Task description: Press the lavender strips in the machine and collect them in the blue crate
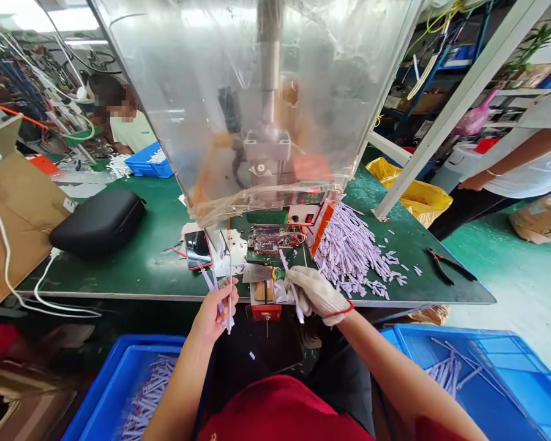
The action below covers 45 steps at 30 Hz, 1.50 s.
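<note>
My left hand [217, 309], bare, is closed around several thin lavender strips [206, 277] that stick up and down out of the fist. My right hand [316, 293] wears a white knitted glove with a red cuff and pinches one lavender strip [298, 305], whose upper end points at the press fixture. A scraper [257, 272] with a green and yellow handle lies beside the gloved fingertips; whether they touch it I cannot tell. Just beyond is the metal fixture [266, 239] of a press, under a clear plastic shield [220, 122].
Cut lavender pieces [349, 251] are heaped on the right of the green table [165, 282]. Pliers [447, 266] lie near its right corner. A phone [197, 249] and black case [98, 222] are left. Blue bins [105, 380] flank my lap. Other people stand at right and sit far left.
</note>
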Each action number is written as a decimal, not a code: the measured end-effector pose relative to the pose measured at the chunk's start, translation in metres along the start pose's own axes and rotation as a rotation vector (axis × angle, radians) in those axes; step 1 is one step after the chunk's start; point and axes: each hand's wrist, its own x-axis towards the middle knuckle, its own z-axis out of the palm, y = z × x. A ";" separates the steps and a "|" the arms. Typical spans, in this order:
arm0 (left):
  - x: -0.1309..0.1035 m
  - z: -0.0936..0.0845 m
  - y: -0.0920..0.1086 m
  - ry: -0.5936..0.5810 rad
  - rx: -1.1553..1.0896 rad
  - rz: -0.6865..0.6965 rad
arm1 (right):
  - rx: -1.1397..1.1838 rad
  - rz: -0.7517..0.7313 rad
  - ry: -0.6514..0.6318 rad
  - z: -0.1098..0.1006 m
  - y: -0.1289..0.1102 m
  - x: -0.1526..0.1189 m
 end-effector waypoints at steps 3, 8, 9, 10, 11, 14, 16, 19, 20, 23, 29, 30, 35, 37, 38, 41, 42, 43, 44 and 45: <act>-0.002 -0.006 0.000 0.023 0.004 -0.001 | 0.012 0.005 0.040 0.024 0.007 0.028; -0.005 -0.015 -0.001 0.052 -0.006 -0.021 | 0.169 0.037 0.134 0.040 0.023 0.058; -0.005 -0.017 -0.002 0.051 -0.007 -0.026 | 0.193 0.051 0.137 0.041 0.025 0.062; -0.005 -0.017 -0.003 0.048 -0.007 -0.032 | 0.213 0.063 0.130 0.041 0.027 0.065; -0.005 -0.018 -0.004 0.045 -0.005 -0.036 | 0.228 0.071 0.122 0.042 0.028 0.068; -0.004 -0.019 -0.006 0.034 0.008 -0.037 | 0.261 0.072 0.125 0.042 0.029 0.073; -0.003 -0.021 -0.007 0.026 0.021 -0.035 | 0.269 0.077 0.134 0.043 0.029 0.074; -0.002 -0.023 -0.008 0.033 0.034 -0.044 | 0.284 0.099 0.130 0.044 0.027 0.073; -0.002 -0.023 -0.008 0.040 0.037 -0.045 | 0.289 0.104 0.128 0.044 0.025 0.073; -0.002 -0.022 -0.008 0.057 0.053 -0.033 | 0.297 0.115 0.130 0.043 0.021 0.071; -0.001 -0.007 -0.006 0.083 0.154 0.019 | 0.293 0.138 0.113 0.043 0.020 0.072; -0.001 -0.004 -0.005 0.076 0.180 0.020 | 0.284 0.138 0.107 0.043 0.021 0.073; 0.002 0.005 0.007 0.014 0.386 0.025 | 0.027 0.097 0.134 0.030 0.011 0.067; 0.004 0.007 0.014 -0.031 0.500 0.011 | -0.205 -0.002 0.172 0.020 -0.004 0.058; 0.005 0.008 0.017 -0.061 0.559 0.001 | -0.317 -0.064 0.166 0.014 -0.013 0.052; 0.010 0.014 0.026 -0.148 0.715 -0.037 | -0.532 -0.223 0.009 0.006 -0.035 0.033; 0.012 0.018 0.028 -0.171 0.753 -0.052 | -0.558 -0.246 -0.049 0.006 -0.038 0.027; 0.014 0.023 0.030 -0.188 0.781 -0.068 | -0.562 -0.255 -0.088 0.009 -0.039 0.022; 0.015 0.028 0.031 -0.206 0.802 -0.087 | -0.540 -0.248 -0.104 0.012 -0.039 0.017; 0.016 0.035 0.032 -0.225 0.817 -0.105 | -0.491 -0.230 -0.105 0.016 -0.036 0.013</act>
